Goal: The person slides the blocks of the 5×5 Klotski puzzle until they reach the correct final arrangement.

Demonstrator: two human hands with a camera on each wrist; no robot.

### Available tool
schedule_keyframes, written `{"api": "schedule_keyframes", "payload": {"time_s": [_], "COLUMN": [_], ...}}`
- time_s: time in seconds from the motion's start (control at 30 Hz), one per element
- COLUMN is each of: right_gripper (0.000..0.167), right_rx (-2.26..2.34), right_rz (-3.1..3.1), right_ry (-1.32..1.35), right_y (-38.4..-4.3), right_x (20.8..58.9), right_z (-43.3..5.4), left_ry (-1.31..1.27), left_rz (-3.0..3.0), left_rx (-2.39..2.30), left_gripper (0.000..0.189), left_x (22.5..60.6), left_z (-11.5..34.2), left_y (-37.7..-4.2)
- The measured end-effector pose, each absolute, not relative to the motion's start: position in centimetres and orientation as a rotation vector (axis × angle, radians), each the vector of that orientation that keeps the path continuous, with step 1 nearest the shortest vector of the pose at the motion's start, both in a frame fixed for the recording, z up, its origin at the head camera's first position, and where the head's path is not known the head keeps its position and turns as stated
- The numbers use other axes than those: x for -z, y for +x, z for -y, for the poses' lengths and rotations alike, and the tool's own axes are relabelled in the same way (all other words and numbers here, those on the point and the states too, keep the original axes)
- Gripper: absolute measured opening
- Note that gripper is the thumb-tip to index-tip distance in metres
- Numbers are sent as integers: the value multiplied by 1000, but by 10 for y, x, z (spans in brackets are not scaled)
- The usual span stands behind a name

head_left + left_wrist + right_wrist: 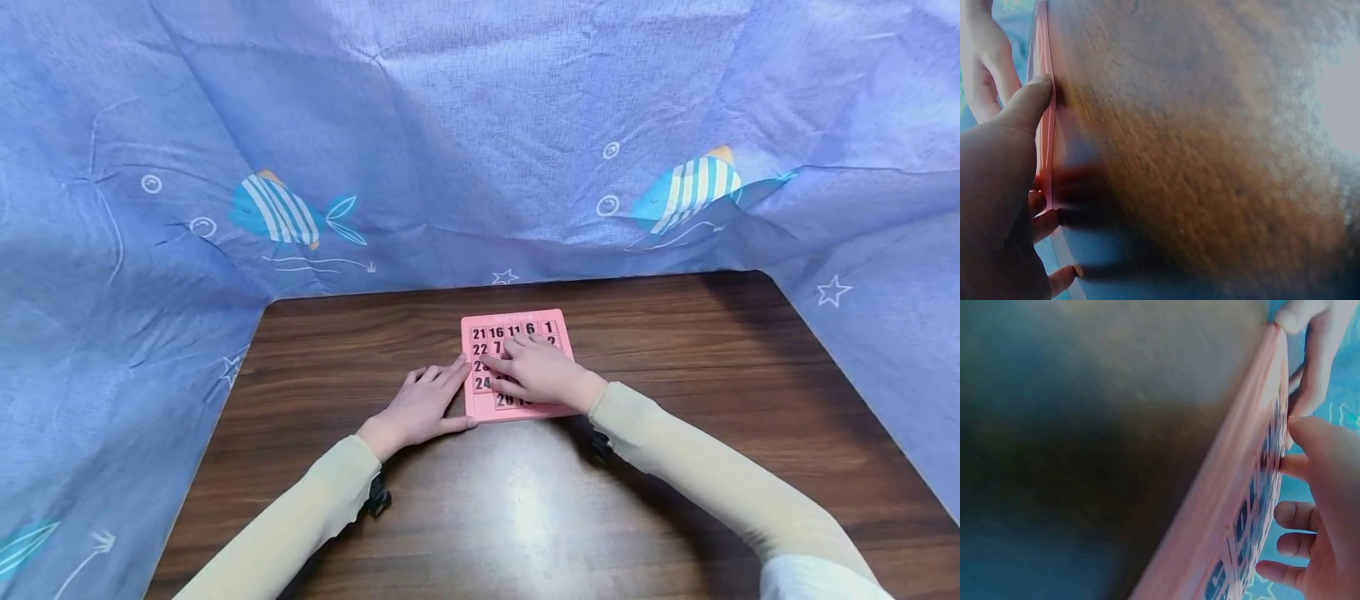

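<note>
A pink sliding number puzzle [480,408] lies flat on the table, with black numbers on its square tiles. In the head view, 21, 22 and 24 run down its left column, and the bottom left slot shows bare pink. My left hand [420,408] rests at the puzzle's left side, fingertips at the edge and thumb [1034,94] at the near corner. Over the tiles lies my right hand [543,371], its fingers spread and index fingertip near the left column. It hides several middle and right tiles. In the right wrist view its thumb [1310,430] meets the tile surface.
The dark wooden table [360,333] reflects a bright glare near its front. A blue fabric curtain [480,125] printed with fish and stars hangs behind it and along both sides. Small black devices [377,495] sit under both wrists.
</note>
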State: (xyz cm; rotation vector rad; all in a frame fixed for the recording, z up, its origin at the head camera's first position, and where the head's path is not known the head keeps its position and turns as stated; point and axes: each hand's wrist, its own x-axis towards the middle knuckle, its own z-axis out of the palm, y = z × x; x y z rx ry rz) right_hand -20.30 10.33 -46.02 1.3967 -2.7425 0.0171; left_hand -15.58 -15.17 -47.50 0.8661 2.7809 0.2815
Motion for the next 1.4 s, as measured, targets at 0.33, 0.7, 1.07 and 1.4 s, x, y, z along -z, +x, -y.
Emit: {"api": "schedule_keyframes", "payload": {"time_s": [0.33,0.7,1.07,1.4], "right_gripper": [48,57,55,55], "right_rx": [-82,-51,-81,-74], "right_rz": [2723,2937,2885,2917], "right_ry": [1455,1203,1287,1073], "right_y": [-192,-232,-219,-229], "right_x": [462,456,456,458], "right_z": [-108,-86,-96,-103], "left_ry": [852,854,844,841], "left_rz": [-2774,-2775,-2786,-2781], "left_rx": [-288,-296,-299,-320], "left_gripper": [93,92,92,94], "left_x": [474,475,474,477], "left_z": [152,150,153,153], "left_y": [-156,-155,-154,-155]}}
